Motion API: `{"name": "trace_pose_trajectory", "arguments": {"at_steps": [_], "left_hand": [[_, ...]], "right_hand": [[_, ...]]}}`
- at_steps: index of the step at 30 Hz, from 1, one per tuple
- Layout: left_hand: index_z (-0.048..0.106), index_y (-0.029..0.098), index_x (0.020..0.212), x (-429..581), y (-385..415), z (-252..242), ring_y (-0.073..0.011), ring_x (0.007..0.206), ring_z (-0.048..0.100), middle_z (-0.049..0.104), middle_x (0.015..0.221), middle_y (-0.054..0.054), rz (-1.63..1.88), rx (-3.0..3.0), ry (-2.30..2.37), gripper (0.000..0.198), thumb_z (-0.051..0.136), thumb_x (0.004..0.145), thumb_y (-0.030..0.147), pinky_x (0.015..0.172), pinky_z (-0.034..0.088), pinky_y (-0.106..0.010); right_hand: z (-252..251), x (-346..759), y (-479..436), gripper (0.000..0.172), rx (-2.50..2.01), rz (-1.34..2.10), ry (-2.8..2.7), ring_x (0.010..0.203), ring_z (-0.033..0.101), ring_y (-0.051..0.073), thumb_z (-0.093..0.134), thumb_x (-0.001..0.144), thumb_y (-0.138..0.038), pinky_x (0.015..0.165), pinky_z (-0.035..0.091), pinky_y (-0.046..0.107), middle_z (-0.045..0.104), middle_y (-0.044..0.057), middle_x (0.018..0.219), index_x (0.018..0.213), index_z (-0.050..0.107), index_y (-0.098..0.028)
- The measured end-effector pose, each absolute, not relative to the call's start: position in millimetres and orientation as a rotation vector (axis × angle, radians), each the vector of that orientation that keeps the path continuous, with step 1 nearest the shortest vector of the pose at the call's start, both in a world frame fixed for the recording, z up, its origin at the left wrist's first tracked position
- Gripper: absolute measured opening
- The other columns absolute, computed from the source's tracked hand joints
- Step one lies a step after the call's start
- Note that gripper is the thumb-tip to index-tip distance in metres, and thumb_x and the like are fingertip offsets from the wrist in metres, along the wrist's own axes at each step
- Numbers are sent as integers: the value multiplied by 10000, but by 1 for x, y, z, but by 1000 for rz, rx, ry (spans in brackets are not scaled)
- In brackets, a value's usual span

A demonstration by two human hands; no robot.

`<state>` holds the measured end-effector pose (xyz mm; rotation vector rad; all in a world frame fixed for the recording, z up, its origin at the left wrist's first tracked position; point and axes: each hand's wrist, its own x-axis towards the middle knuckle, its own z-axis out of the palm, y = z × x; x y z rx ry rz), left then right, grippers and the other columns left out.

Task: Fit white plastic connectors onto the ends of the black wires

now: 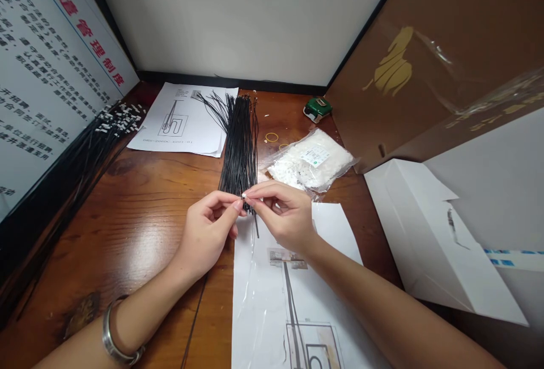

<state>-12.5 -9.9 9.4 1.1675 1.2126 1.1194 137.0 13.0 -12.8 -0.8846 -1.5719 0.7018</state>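
Note:
My left hand (pixel 210 227) and my right hand (pixel 284 216) meet over the wooden table (pixel 140 204), fingertips pinched together. Between them sits a small white connector (pixel 244 194) at the end of a thin black wire (pixel 256 224) that hangs down past my right fingers. The left thumb and forefinger pinch the wire end; the right fingers pinch the connector. Just beyond my hands lies a bundle of black wires (pixel 239 142), laid lengthwise away from me. A clear bag of white connectors (pixel 312 160) lies to the right of the bundle.
A printed drawing sheet (pixel 272 301) lies under my right wrist; another sheet (pixel 187 119) lies at the back left. Finished wires with white ends (pixel 106 131) are heaped on the left. Yellow rubber bands (pixel 272 137), a green tape roll (pixel 318 108), a white paper bag (pixel 425 233) and a brown carton (pixel 425 46) stand right.

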Motion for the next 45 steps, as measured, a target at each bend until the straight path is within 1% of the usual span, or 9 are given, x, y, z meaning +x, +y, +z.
{"name": "trace_pose_trajectory", "arguments": {"at_steps": [7,16,21,25,29,33,38,45], "left_hand": [[651,142,756,-13,-10,9,-76,465,529,648,671,-2,1113,1174,1231,146,669,797,281,452,448,-201],[656,146,745,-12,-10,9,-79,460,532,654,670,-4,1116,1175,1233,158,676,786,297,449,453,-203],[649,141,744,-11,-10,9,-73,457,528,648,668,0,1099,1170,1239,155,666,793,287,449,454,-198],[644,140,737,-11,-10,11,-74,458,528,640,658,3,1099,1169,1241,164,666,794,291,450,455,-198],[640,143,743,-12,-10,11,-78,461,533,640,662,3,1101,1179,1234,168,663,799,300,452,457,-204],[633,143,742,-12,-10,10,-76,461,531,637,667,4,1102,1196,1239,173,648,810,300,456,459,-203],[623,143,742,-13,-11,8,-70,461,531,635,670,7,1089,1210,1256,170,632,818,295,453,449,-194],[624,145,762,-14,-11,6,-64,470,533,645,689,7,1076,1206,1259,177,625,830,308,467,449,-188]], "right_hand": [[-14,137,14,106,-897,685,-1569,662,657,145,647,779,-104,469,469,260,726,38,773,735,669,-198],[-15,137,15,120,-883,655,-1593,687,664,154,641,786,-106,475,482,263,727,33,774,736,673,-211],[-16,138,15,124,-857,625,-1621,708,673,162,638,788,-101,556,543,295,731,37,791,747,678,-211],[-15,138,14,131,-856,597,-1647,711,680,168,639,787,-90,549,549,298,735,44,802,759,681,-212],[-14,139,15,144,-818,537,-1672,706,689,178,636,782,-67,559,561,309,738,59,797,754,678,-202],[-14,139,15,156,-794,479,-1696,672,691,171,627,777,-59,484,541,274,744,59,801,772,688,-202],[-14,139,16,200,-715,339,-1734,689,713,157,617,768,-20,567,600,270,755,49,814,817,690,-200],[-14,139,18,253,-678,122,-1818,687,726,146,599,759,22,563,619,235,761,35,788,834,682,-205]]}}
